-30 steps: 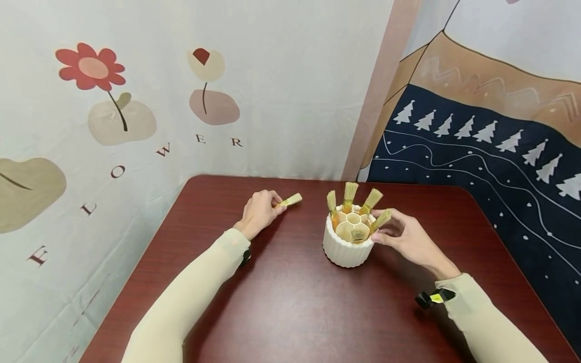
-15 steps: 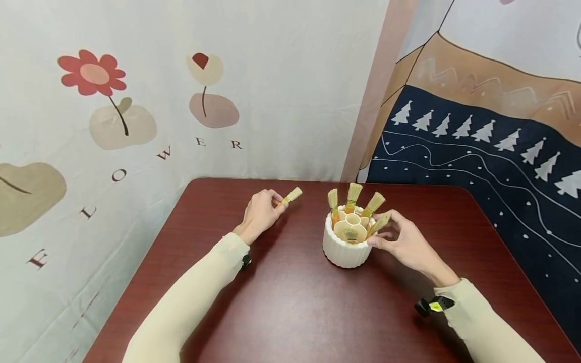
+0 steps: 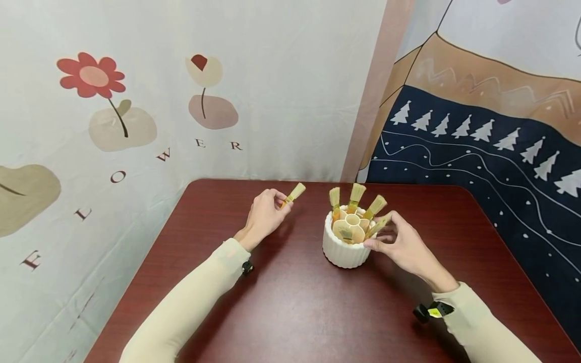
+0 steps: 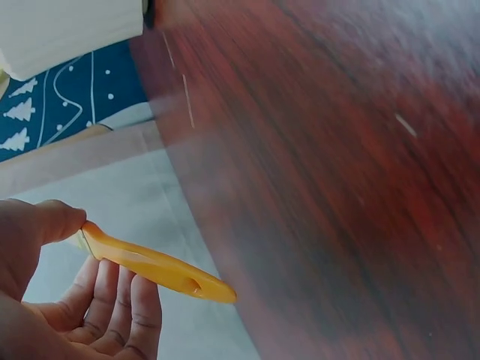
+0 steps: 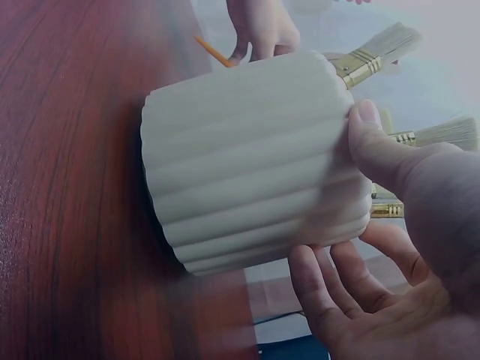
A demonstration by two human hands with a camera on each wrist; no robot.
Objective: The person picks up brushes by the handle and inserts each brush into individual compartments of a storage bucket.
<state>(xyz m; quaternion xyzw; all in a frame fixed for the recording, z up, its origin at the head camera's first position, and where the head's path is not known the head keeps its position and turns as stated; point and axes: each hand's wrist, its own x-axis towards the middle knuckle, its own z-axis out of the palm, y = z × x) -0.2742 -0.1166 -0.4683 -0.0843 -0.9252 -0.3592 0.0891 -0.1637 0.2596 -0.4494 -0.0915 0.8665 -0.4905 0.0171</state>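
My left hand (image 3: 267,214) pinches a flat paintbrush (image 3: 297,191) above the table's far side, with its pale bristles pointing up and to the right. In the left wrist view, the brush's yellow handle (image 4: 165,270) sticks out past the thumb and fingertips. My right hand (image 3: 406,244) grips a white ribbed brush holder (image 3: 344,252) at its right rim, thumb in front and fingers curled behind. Petal-shaped compartments surround a round centre tube (image 3: 352,220) inside the holder. Several brushes (image 3: 357,194) stand in these compartments, bristles up. One brush (image 3: 376,228) leans beside the right fingers.
The dark red table (image 3: 290,312) stretches around the holder. Behind it hangs a pale flower-print cloth (image 3: 290,101), with a navy tree-print cloth (image 3: 463,161) at the right. A black device (image 3: 428,311) sits on the right wrist.
The holder has turned slightly, its back brushes shifting right and its front one left, and my right hand has shifted with it. The brush in my left hand has risen and tilted more upright.
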